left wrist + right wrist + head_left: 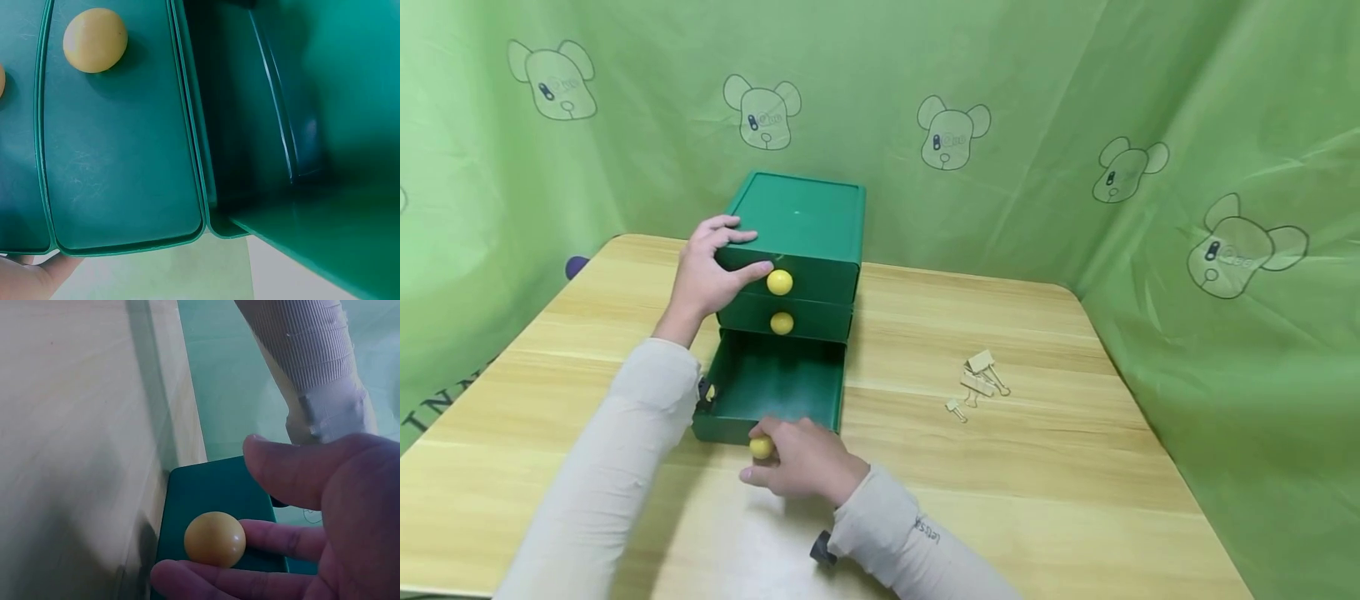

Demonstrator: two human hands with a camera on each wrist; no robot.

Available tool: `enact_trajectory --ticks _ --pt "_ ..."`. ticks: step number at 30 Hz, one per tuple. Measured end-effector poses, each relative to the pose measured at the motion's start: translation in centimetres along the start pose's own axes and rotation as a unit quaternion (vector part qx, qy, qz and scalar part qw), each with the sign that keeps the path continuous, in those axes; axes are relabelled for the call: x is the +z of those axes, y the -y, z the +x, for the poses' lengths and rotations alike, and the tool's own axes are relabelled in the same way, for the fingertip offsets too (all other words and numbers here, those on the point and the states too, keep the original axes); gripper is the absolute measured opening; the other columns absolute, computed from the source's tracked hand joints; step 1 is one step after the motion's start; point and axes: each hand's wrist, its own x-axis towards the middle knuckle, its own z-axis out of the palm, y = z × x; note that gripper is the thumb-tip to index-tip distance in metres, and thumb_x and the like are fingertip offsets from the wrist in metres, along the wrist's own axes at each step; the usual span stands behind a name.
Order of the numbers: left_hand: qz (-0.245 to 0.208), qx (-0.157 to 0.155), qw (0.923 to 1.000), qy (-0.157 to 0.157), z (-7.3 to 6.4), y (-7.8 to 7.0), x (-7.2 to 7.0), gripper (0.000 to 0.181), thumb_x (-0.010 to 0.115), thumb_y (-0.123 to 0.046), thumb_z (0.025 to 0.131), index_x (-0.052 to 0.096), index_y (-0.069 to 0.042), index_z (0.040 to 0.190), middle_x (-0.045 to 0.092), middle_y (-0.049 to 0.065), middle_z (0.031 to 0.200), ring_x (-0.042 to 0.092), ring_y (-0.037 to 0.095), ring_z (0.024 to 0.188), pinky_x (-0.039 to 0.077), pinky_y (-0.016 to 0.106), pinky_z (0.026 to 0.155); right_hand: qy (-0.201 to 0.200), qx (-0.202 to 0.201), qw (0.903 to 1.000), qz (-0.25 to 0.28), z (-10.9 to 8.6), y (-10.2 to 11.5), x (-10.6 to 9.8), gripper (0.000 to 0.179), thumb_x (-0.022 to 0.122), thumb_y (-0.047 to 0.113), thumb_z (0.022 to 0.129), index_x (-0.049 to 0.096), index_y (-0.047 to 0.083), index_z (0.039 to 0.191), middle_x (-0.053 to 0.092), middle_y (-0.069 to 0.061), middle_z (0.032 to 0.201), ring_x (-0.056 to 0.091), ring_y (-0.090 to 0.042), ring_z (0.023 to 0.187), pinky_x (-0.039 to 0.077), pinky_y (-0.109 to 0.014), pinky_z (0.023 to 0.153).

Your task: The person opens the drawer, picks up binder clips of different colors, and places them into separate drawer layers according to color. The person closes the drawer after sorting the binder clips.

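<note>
A green drawer cabinet (808,218) with yellow ball knobs stands on the table. Its bottom drawer (722,429) is pulled out, and its visible inside is bare. My left hand (709,271) rests on the cabinet's upper left corner, fingers extended over the top and thumb on the front beside the top knob (779,282). At the bottom drawer's knob (214,540) is my right hand (808,460). In the right wrist view two fairly straight fingers lie on either side of that knob, and the thumb stands apart from it. Middle and top drawers are closed.
Several pale binder clips (979,375) lie in a small group on the wooden table (1037,467), right of the cabinet. A green printed curtain (865,92) hangs behind and along the sides of the table.
</note>
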Motion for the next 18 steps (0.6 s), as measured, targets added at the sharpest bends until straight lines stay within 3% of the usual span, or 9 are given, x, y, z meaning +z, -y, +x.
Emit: enact_trajectory --ticks 6,10,13,18 --pt "0.002 -0.004 1.0 0.0 -0.1 0.1 -0.1 0.053 0.083 -0.028 0.077 0.067 -0.002 0.121 0.046 0.01 0.142 0.033 0.028 0.137 0.026 0.049 0.111 -0.008 -0.026 0.9994 0.021 -0.2 -0.1 -0.4 0.046 0.07 0.04 0.089 0.063 0.016 0.127 0.057 0.012 0.072 0.052 -0.002 0.065 0.043 -0.019 0.061" --pt "0.005 -0.006 1.0 0.002 -0.2 0.1 0.0 0.053 0.082 -0.028 0.077 0.067 -0.003 0.121 0.046 0.01 0.142 0.032 0.028 0.137 0.026 0.05 0.111 -0.066 -0.081 0.9934 0.046 -0.5 -0.5 -0.9 0.032 0.07 0.033 0.09 0.069 0.012 0.114 0.06 0.013 0.068 0.053 0.004 0.061 0.044 -0.015 0.058" --pt "0.003 -0.006 1.0 0.004 -0.3 0.1 0.0 0.053 0.081 -0.029 0.079 0.067 -0.003 0.122 0.046 0.01 0.143 0.032 0.028 0.137 0.026 0.05 0.11 -0.137 -0.129 0.9789 0.081 -0.6 -1.0 -1.4 0.017 0.07 0.025 0.091 0.072 0.01 0.098 0.059 0.012 0.064 0.051 0.004 0.055 0.044 -0.014 0.053" --pt "0.002 -0.007 1.0 0.004 -0.1 0.0 0.1 0.052 0.081 -0.028 0.079 0.066 -0.003 0.122 0.046 0.009 0.143 0.032 0.028 0.137 0.026 0.05 0.11 -0.244 -0.179 0.9429 0.138 -0.8 -2.3 -2.5 0.01 0.069 0.013 0.091 0.07 0.006 0.084 0.057 0.006 0.062 0.049 -0.001 0.053 0.044 -0.017 0.049"
